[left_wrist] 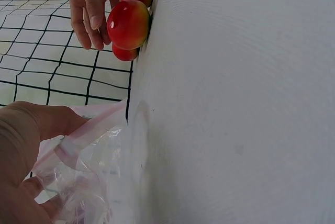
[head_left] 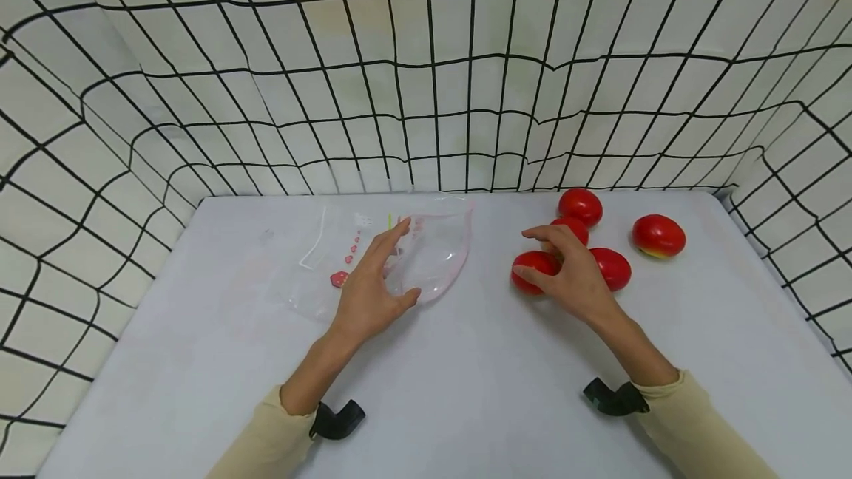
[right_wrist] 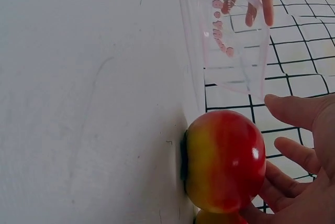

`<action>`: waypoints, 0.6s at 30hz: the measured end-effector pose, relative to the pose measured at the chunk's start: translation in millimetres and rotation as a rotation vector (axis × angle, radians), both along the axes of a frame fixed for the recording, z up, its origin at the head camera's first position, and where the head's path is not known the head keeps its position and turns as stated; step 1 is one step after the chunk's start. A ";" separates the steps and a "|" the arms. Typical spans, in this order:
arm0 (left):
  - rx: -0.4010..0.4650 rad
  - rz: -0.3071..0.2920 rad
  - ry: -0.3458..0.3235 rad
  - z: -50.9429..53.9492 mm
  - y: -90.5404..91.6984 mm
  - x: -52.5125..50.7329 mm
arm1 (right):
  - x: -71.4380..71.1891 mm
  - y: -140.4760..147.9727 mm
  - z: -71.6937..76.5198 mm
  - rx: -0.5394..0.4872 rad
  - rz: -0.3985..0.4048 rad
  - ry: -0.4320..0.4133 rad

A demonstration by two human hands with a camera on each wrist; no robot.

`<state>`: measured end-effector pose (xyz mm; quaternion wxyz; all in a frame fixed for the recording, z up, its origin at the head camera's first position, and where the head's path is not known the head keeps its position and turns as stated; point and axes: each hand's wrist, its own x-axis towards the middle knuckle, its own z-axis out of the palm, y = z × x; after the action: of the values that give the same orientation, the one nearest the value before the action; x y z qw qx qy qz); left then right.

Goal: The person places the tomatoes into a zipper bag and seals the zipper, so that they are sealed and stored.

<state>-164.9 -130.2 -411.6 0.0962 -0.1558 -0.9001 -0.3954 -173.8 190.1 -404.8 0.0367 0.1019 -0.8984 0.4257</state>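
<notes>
A clear zip bag [head_left: 439,257] with pink edging and pink print lies on the white table. My left hand [head_left: 373,294] is over it, thumb and fingers spread apart. In the left wrist view the thumb [left_wrist: 65,119] meets the bag's pink edge [left_wrist: 99,124]; whether it presses there I cannot tell. My right hand [head_left: 575,272] hovers around a glossy red fruit [head_left: 526,263], with a gap between thumb and fingers. Up close, this apple-like fruit [right_wrist: 225,161] is red and yellow with a dark base. Its far side is hidden.
More red fruits stand around the right hand: one at the back [head_left: 580,205], one beside the wrist [head_left: 612,269], one farther right [head_left: 659,235]. Black wire mesh [head_left: 466,94] encloses the table [head_left: 466,390] at the back and sides.
</notes>
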 end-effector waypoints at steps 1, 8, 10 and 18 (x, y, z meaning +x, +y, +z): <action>0.001 0.000 -0.003 0.3 -0.3 0.0 | 0.1 0.3 0.0 0.000 0.001 -0.006; 0.007 -0.004 -0.012 1.0 -1.0 0.8 | 0.1 3.4 0.3 0.003 -0.004 -0.036; 0.009 -0.005 -0.010 1.2 -1.1 1.0 | 0.4 4.6 0.3 0.007 -0.004 -0.038; 0.012 -0.003 -0.020 0.6 -1.3 1.7 | 3.6 6.7 -0.8 0.023 0.008 -0.057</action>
<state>-163.2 -131.5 -411.1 0.0874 -0.1526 -0.8985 -0.4023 -170.3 196.7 -405.5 0.0081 0.0936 -0.9035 0.4182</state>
